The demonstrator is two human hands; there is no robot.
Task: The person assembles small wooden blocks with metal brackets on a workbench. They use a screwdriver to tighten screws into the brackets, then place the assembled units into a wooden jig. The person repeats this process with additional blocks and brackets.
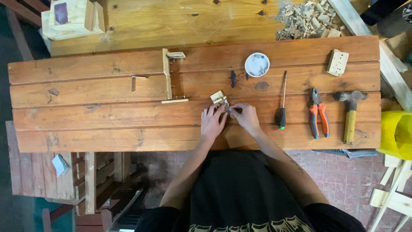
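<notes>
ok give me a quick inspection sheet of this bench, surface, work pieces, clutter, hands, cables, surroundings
surface: plank workbench, reddish brown, dark stains near the middle
job's things: small pale wood piece with a metal part at both hands; it lies on the bench
clutter: slat frame, metal bracket, white round lid, screwdriver, pliers, hammer, pale wood block
hands: left hand and right hand side by side, fingertips on the small piece; exact grip too small to tell
cables: nothing seen
surroundings: wood chips on a pale board behind, yellow bucket at right, brick floor, wooden parts below left
</notes>
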